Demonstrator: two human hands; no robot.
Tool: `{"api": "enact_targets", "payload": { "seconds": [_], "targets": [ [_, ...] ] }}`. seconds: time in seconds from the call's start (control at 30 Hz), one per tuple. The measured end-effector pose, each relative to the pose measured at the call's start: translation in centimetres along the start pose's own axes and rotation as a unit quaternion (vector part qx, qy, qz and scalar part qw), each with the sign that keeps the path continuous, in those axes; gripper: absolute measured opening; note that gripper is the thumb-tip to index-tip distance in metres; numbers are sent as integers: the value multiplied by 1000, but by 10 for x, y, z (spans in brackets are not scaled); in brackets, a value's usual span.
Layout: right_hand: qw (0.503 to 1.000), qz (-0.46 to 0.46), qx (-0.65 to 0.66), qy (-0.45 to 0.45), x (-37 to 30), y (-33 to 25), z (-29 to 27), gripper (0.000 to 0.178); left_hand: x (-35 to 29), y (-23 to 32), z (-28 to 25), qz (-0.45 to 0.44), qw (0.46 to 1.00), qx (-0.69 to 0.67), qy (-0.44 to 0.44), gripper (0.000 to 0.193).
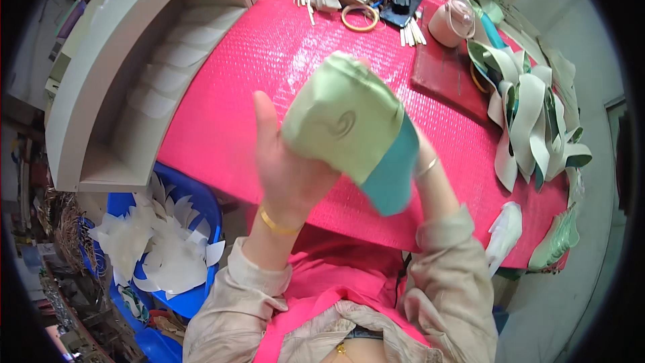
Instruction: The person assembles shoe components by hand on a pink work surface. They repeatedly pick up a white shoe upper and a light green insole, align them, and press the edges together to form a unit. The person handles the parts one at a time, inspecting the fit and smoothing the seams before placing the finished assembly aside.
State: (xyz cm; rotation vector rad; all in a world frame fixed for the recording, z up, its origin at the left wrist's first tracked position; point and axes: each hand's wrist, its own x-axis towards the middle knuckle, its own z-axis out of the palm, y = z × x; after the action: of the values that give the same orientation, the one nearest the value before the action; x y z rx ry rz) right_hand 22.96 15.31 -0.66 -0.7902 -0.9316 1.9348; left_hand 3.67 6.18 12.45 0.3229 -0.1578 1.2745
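A light green and teal sewn piece [342, 117], which looks like a shoe upper, is held up over the pink table in both my hands. It has a dark swirl mark on its pale green side, and its teal end hangs toward the lower right. My left hand [292, 168] supports it from the left and below, slightly blurred, thumb pointing up and fingers partly hidden behind it. From the right, my right hand [424, 151] reaches behind the piece; most of its fingers are hidden, with one fingertip showing at the top edge.
The pink-covered table [222, 94] is flanked left by a grey machine [107, 101] with pale curved pieces inside. Below it, a blue basket [213, 208] holds white sheets. At right are piled white-and-green uppers [531, 111], a dark red board [447, 81] and a lidded white pot [451, 23].
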Motion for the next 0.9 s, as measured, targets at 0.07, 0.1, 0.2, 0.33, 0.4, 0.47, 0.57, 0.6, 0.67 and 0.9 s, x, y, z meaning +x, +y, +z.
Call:
{"api": "enact_targets", "payload": {
  "seconds": [0.07, 0.1, 0.2, 0.33, 0.4, 0.47, 0.57, 0.6, 0.67, 0.9],
  "targets": [
    [899, -263, -313, 158, -7, -24, 41, 21, 11, -3, -13, 26, 999, 12, -18, 71],
    [827, -305, -421, 217, -7, -52, 40, 23, 17, -3, -22, 19, 1000, 13, -14, 71],
    [719, -492, -466, 155, -37, -100, 92, 28, 28, -8, -20, 28, 999, 40, 7, 70],
    [518, -591, -610, 103, -47, -105, 125, 25, 46, -17, 10, 58, 969, 228, 72, 65],
    [498, -597, -624, 84, -44, -109, 121, 22, 44, -17, 12, 73, 915, 382, 112, 68],
    [507, -569, -645, 64, -44, -110, 117, 19, 42, -9, 11, 51, 862, 497, 89, 65],
    [943, -287, -151, 80, -36, -126, 82, 25, 32, -2, 1, -19, 933, 351, 76, 58],
    [977, -201, -43, 54, -36, -126, 68, 28, 31, 0, -2, -48, 965, 253, 54, 57],
    [985, -129, 97, 54, -22, -112, 42, 34, 34, 9, -1, -101, 993, 54, 4, 54],
    [964, -126, -228, -46, -36, -165, 73, 25, 7, 9, -14, -116, 817, 561, -71, 39]
  ]
}}
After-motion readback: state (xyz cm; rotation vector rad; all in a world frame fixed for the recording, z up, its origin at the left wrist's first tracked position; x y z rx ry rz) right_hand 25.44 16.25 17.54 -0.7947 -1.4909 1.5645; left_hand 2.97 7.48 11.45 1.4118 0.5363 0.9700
